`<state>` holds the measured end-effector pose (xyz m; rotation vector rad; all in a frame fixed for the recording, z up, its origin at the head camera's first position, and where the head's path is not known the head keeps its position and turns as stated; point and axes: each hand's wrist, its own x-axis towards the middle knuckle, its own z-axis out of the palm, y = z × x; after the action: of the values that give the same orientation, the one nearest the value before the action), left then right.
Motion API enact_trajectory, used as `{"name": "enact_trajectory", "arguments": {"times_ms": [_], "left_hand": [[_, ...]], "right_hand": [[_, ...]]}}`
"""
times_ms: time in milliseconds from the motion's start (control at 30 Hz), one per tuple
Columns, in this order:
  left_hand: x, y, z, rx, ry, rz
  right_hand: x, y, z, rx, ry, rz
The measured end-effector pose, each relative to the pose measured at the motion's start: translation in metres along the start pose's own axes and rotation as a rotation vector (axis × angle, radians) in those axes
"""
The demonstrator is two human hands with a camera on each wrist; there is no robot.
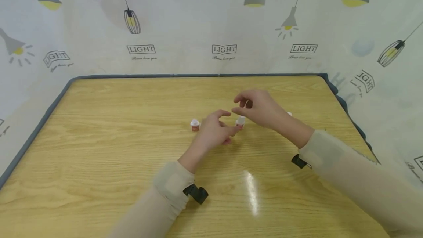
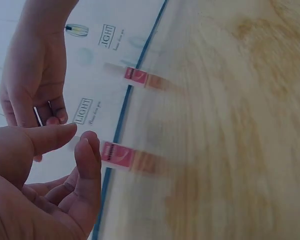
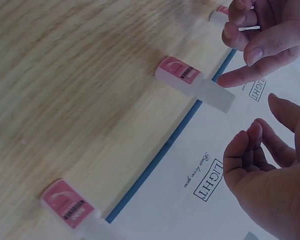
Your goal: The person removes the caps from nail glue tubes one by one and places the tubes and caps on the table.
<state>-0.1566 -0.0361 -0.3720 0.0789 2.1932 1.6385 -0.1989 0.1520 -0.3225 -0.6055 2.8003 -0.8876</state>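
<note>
A small bottle (image 1: 240, 122) with a white cap and a pink-red label stands upright between the two hands. My left hand (image 1: 215, 129) is beside it, fingers spread and bent, one finger overlapping the bottle in the head view. In the right wrist view a left fingertip lies close to the tall cap (image 3: 216, 95). Just above and right of the bottle hovers my right hand (image 1: 259, 108), its fingers loosely curled and the thumb apart from them, with nothing between. To the left of the left hand stands a similar bottle (image 1: 195, 125).
A third bottle (image 3: 70, 204) shows in the right wrist view; the right forearm mostly hides it in the head view. All stand on a wood-grain table (image 1: 99, 150) with a dark edge strip. Behind rises a white backdrop (image 1: 185, 28) printed with lamps.
</note>
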Motion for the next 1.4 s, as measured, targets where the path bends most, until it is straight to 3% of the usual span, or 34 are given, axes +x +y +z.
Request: {"name": "enact_trajectory", "arguments": {"times_ms": [233,567,733,833,900,1067,1133,1200,1400], "left_hand": [[0.015,-0.010,0.015,-0.126,-0.025,-0.054],[0.025,-0.018,0.028,-0.360,-0.039,-0.142],[0.029,-0.020,0.031,-0.386,-0.017,-0.150],[0.029,-0.020,0.033,-0.370,0.003,-0.142],[0.030,-0.020,0.034,-0.310,0.029,-0.112],[0.029,-0.020,0.038,0.001,0.130,0.000],[0.029,-0.019,0.038,0.080,0.152,0.024],[0.029,-0.019,0.038,0.104,0.152,0.034],[0.032,-0.021,0.036,0.037,0.123,0.018]], "right_hand": [[-0.007,0.015,0.005,0.040,0.033,0.024],[-0.016,0.031,0.021,0.065,0.062,0.018],[-0.018,0.033,0.024,0.081,0.087,0.027],[-0.018,0.033,0.025,0.088,0.089,0.042],[-0.018,0.033,0.026,0.089,0.089,0.049],[-0.020,0.033,0.027,0.088,0.093,0.046],[-0.021,0.035,0.027,0.085,0.094,0.042],[-0.021,0.036,0.028,0.084,0.092,0.039],[-0.023,0.035,0.026,0.087,0.069,0.055]]}}
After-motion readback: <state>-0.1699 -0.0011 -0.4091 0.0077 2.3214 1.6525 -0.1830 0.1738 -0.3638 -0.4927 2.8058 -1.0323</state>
